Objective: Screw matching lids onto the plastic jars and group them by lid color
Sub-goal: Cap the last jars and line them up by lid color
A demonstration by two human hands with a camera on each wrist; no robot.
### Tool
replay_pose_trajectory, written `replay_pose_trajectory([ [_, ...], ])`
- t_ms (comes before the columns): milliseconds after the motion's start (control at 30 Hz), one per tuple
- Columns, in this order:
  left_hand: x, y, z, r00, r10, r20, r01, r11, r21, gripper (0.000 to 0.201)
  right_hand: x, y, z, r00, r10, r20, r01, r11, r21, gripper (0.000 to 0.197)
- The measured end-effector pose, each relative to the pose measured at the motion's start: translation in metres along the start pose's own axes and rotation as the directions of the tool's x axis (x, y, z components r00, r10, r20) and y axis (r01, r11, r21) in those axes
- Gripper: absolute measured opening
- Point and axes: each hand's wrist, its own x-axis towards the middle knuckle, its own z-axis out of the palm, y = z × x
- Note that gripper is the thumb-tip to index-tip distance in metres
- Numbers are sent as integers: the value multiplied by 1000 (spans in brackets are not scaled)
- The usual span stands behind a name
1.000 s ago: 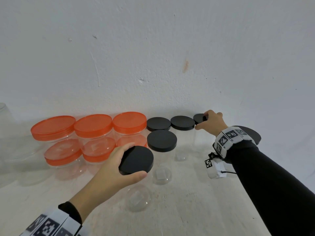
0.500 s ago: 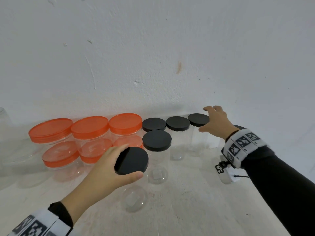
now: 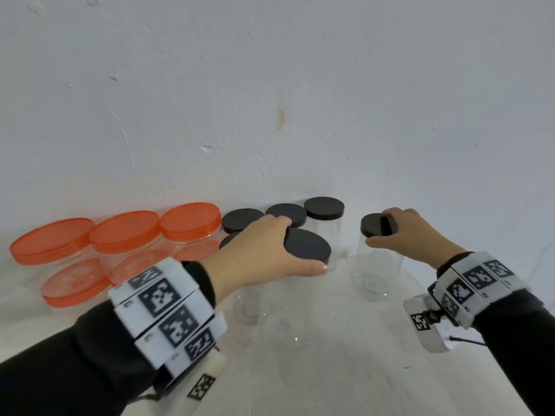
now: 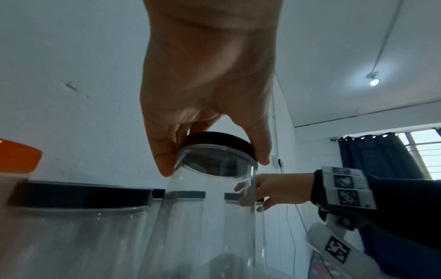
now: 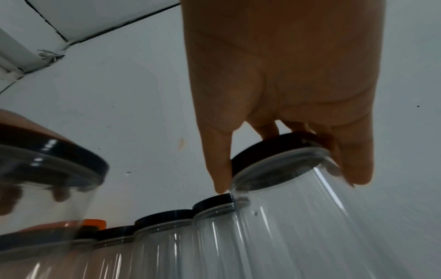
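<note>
Gripping a black lid [image 3: 306, 246] from above, the left hand [image 3: 258, 256] has its thumb and fingers curled round the rim, and the left wrist view shows that lid seated on the mouth of a clear jar [image 4: 210, 217]. This jar stands in front of the back row of black-lidded jars [image 3: 324, 209] that lines the wall [image 3: 270, 85]. To the right of that row, the right hand [image 3: 411, 232] pinches a smaller black lid [image 3: 374, 225] on a second clear jar [image 3: 377, 265], fingers curled over the rim; in the right wrist view this jar leans, so it appears tilted or lifted, and whether its base touches the surface cannot be told. Both jars are judged to be empty, thin-walled plastic: light, smooth, liable to flex if squeezed at mid-body and to slide or topple when nudged. Take hold at the lid rim, where the wall is stiffest, or low on the body to steady it while turning. Whether either lid is fully threaded cannot be told. To the left of the back row stands the group of orange-lidded jars [image 3: 123, 229], wider and packed close together. The black-lidded jars are tightly spaced, so a jar set down beside them could knock a neighbour, and the left forearm [image 3: 90, 355] crosses in front of the orange group.
</note>
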Motion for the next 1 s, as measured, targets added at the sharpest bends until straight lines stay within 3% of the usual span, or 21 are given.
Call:
replay_pose_trajectory([
  [200,43,1,18,995,-95,-4,96,995,35,60,2,-2,14,997,-48,-56,54,993,104,89],
  [300,52,-3,26,994,-111,-20,112,992,50,59,2,-11,22,992,-126,-30,129,983,130,94],
  [500,58,-5,37,991,-126,-45,128,990,62,69,3,-25,37,974,-227,-24,226,944,240,79],
  [800,63,-6,49,987,-138,-84,148,980,133,69,5,-20,36,966,-257,11,246,934,260,55],
  [1000,65,-7,50,986,-140,-91,151,979,138,70,9,-17,31,955,-293,54,275,936,220,58],
])
